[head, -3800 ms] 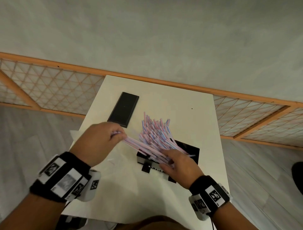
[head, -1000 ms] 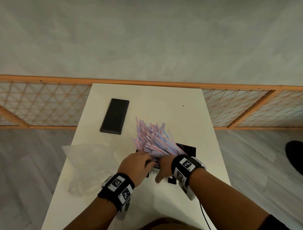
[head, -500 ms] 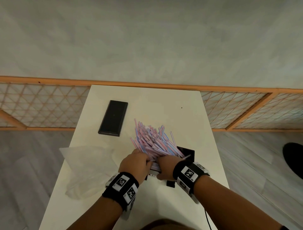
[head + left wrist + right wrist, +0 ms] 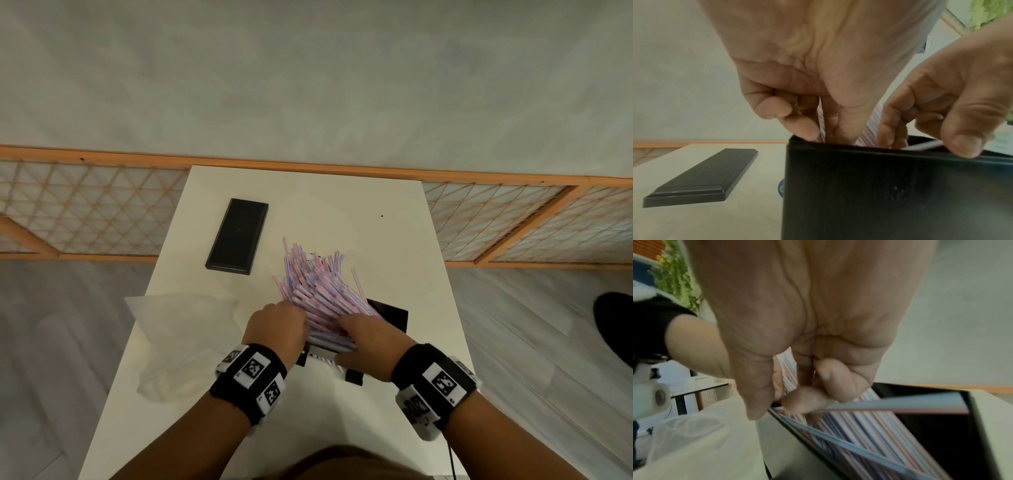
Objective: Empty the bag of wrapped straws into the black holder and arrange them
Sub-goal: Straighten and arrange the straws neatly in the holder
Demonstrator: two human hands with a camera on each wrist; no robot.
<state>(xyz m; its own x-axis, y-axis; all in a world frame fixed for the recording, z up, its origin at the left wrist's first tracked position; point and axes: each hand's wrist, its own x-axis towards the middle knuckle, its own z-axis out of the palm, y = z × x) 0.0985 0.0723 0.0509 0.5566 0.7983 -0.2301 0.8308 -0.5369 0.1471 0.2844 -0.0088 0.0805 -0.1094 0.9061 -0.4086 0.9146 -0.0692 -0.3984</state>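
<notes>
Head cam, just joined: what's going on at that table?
A person is sorting a bundle of wrapped straws into a black holder on the white table. Both the left hand and the right hand grip the straws at the holder's rim; the tops fan out leaning away. The emptied plastic bag lies left, a flat black lid beyond it.

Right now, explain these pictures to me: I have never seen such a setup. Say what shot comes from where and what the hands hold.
No machine here: a person wears cameras. One picture looks down from the head; the other two look along each wrist. On the white table stands a black holder full of wrapped straws that lean and fan out. The left hand and the right hand both have a grip on the bundle at the holder's rim. An empty clear bag lies to the left, a flat black lid farther back.
</notes>
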